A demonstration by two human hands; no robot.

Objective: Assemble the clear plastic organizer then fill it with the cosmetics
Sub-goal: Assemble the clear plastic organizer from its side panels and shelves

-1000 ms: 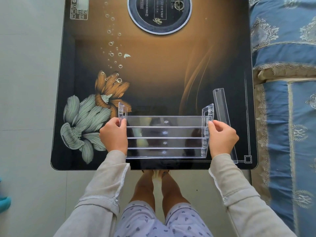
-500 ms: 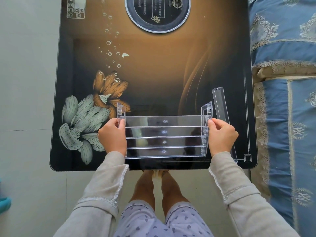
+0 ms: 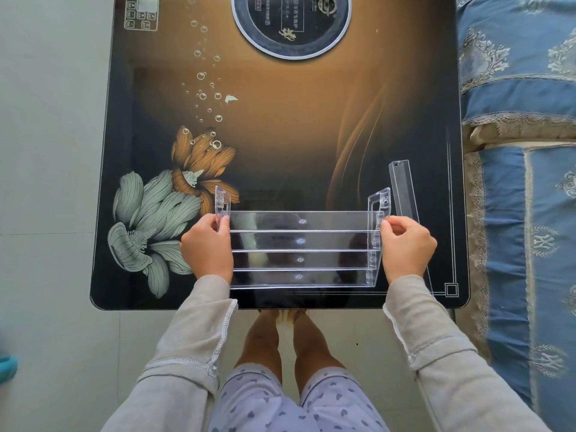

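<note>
far: bare table top (image 3: 296,135) open from organizer (image 3: 300,249) to round panel (image 3: 291,23) | near middle: organizer blocks, left hand (image 3: 207,247) and right hand (image 3: 406,244) gripping its end walls | right: loose clear strip (image 3: 402,185) lies just beside the right wall, narrowing that margin | beyond right table edge: bedding (image 3: 517,98) close alongside | left: floor (image 3: 46,182) open

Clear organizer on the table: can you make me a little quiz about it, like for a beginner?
1. True or false: the left hand and right hand hold the clear plastic organizer by its side panels.
2. How many shelf strips are fitted? A two, B four, C six.
3. Fill in: the loose clear strip lies on the table to the organizer's ____.
Key: 1 true; 2 B; 3 right.
</note>
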